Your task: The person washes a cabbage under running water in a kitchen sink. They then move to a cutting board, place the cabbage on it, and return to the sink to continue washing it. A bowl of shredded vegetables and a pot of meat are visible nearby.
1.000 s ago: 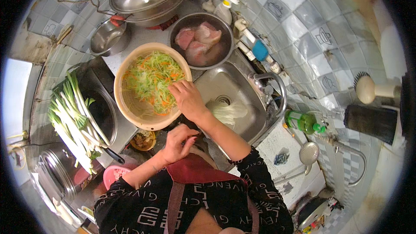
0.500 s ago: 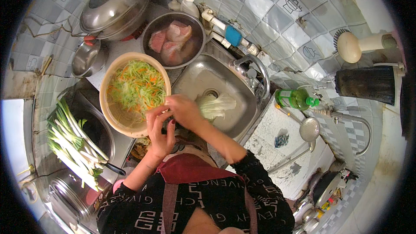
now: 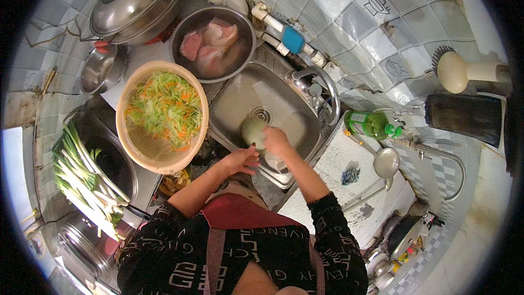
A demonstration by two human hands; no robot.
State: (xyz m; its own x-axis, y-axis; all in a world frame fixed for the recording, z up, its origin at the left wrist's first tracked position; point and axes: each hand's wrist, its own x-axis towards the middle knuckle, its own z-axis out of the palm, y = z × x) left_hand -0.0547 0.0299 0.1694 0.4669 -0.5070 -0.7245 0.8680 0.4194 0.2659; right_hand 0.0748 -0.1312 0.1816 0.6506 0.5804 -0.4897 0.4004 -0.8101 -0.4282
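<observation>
A pale round vegetable point(image 3: 254, 130) lies in the steel sink point(image 3: 240, 95), near the drain. My right hand point(image 3: 275, 141) reaches into the sink and touches that vegetable from its right side. At the sink's front rim hovers my left hand point(image 3: 240, 159), fingers spread and holding nothing. To the left stands a tan plastic basin point(image 3: 131, 131) filled with shredded green and orange vegetables.
A steel bowl point(image 3: 183, 33) of raw meat in water sits behind the sink. A lidded pot point(image 3: 136, 3) is at the back left. Green onions point(image 3: 84, 180) lie on a dark stove. A green bottle point(image 3: 371, 124) and a ladle point(image 3: 386, 163) are right of the sink.
Both hands have left the basin of shredded vegetables and moved right to the sink. The right hand now rests on the pale vegetable; the view has swung right.
</observation>
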